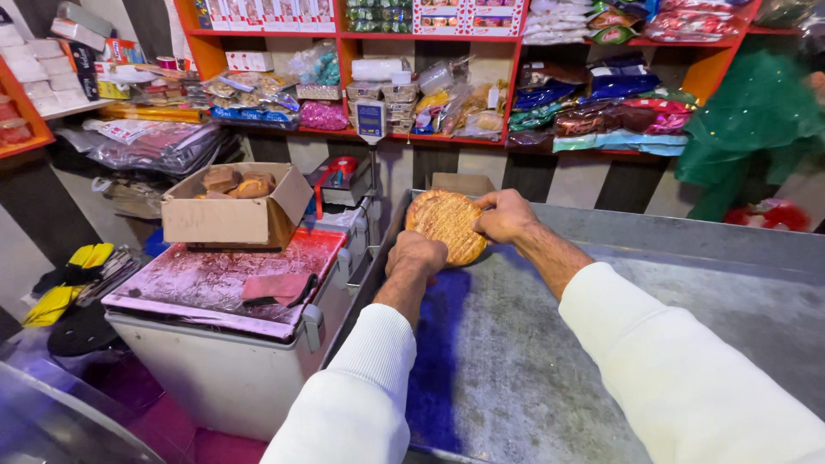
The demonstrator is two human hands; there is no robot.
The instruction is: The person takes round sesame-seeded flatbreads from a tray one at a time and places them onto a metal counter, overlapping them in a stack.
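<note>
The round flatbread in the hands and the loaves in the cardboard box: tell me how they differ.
The round flatbread is broad, thin and patterned on its face; the loaves are smaller, thicker lumps. The flatbread is held at the metal counter by the left hand and right hand; the loaves lie untouched in the cardboard box on the chest freezer. Both are golden-brown baked goods.

Two hands, the left hand (416,254) and the right hand (507,215), grip one round flatbread (445,225) over one grey metal counter (550,361). At nine o'clock from the bread sits one open cardboard box (234,215) showing about four brown loaves (238,181). At ten o'clock stands one weighing scale (344,182), and one green cloth (752,129) hangs at two o'clock.
</note>
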